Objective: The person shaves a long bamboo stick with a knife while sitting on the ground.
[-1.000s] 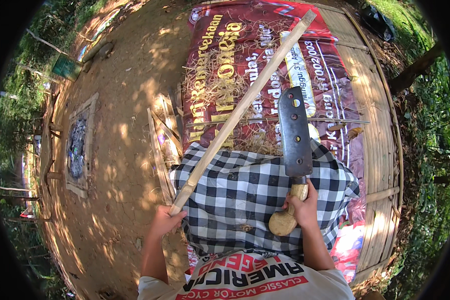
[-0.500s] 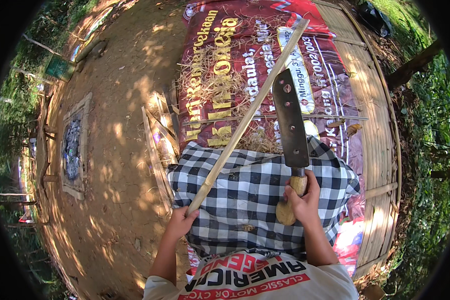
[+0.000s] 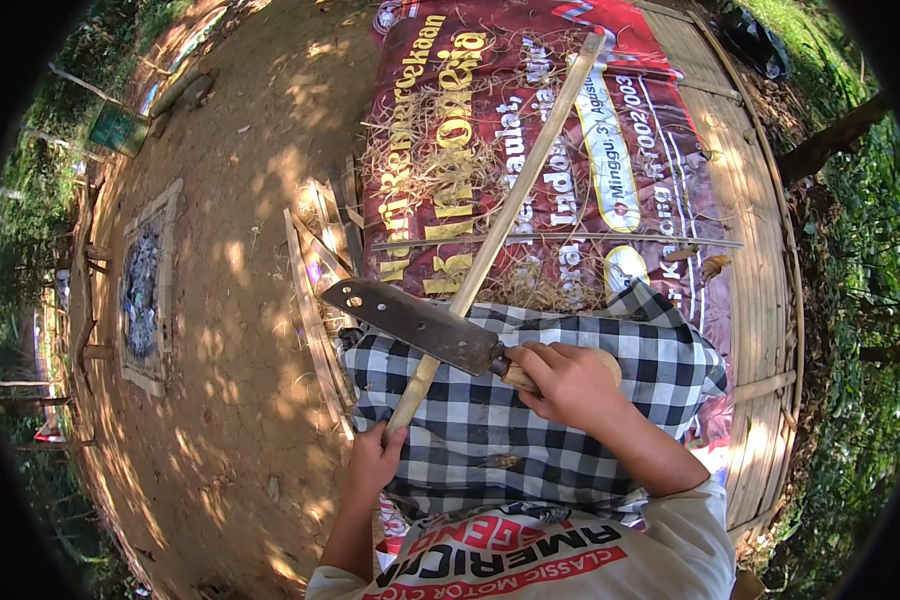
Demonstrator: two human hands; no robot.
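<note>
My left hand (image 3: pixel 373 456) grips the lower end of a long, pale bamboo strip (image 3: pixel 515 200), which slants up and away to the right. My right hand (image 3: pixel 573 384) is closed round the wooden handle of a machete (image 3: pixel 420 325). Its broad dark blade has several holes near the tip and lies across the strip, pointing left. Whether the edge touches the strip I cannot tell. Under both hands a black-and-white checked cloth (image 3: pixel 500 430) covers my lap.
A dark red printed banner (image 3: pixel 660 150), strewn with curly shavings (image 3: pixel 420 150), covers a bamboo platform (image 3: pixel 760 330). A thin strip (image 3: pixel 570 238) lies across it. Split bamboo pieces (image 3: pixel 315 320) lean at the left edge. On the dirt ground is a framed ash pit (image 3: pixel 145 290).
My right hand has swung the machete from pointing up and away to lying leftward across the bamboo strip. The left hand keeps its grip, and the strip's far end has shifted slightly left.
</note>
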